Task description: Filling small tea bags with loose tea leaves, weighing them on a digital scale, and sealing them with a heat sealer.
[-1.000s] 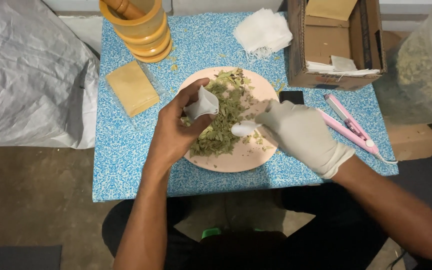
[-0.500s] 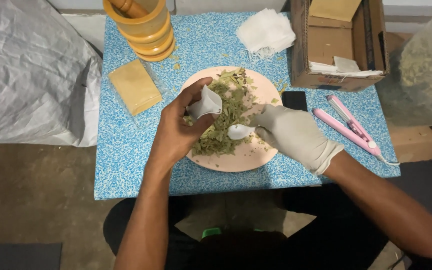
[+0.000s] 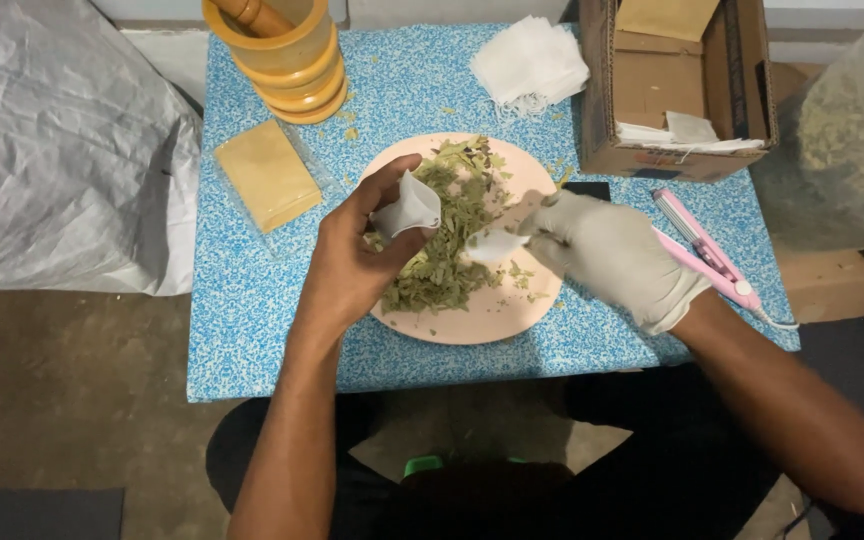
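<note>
A pale pink plate (image 3: 472, 322) sits mid-table with a heap of dried green leaves (image 3: 452, 225) on it. My bare left hand (image 3: 352, 262) holds a small white paper pouch (image 3: 407, 207) open over the plate's left side. My right hand (image 3: 612, 255), in a white glove, grips a white plastic spoon (image 3: 495, 246) whose bowl rests in the leaves, just right of the pouch.
On the blue speckled table (image 3: 252, 330) stand a yellow wooden mortar with pestle (image 3: 277, 50), a tan flat packet (image 3: 267, 175), a pile of white pouches (image 3: 530, 62), a cardboard box (image 3: 677, 95) and a pink heat sealer (image 3: 707, 250). A clear bag of leaves (image 3: 842, 140) sits right, grey sheeting (image 3: 52, 150) left.
The spoon in my gloved right hand has slid left and a little down into the leaf heap, closer to the pouch. My left hand keeps the pouch in place.
</note>
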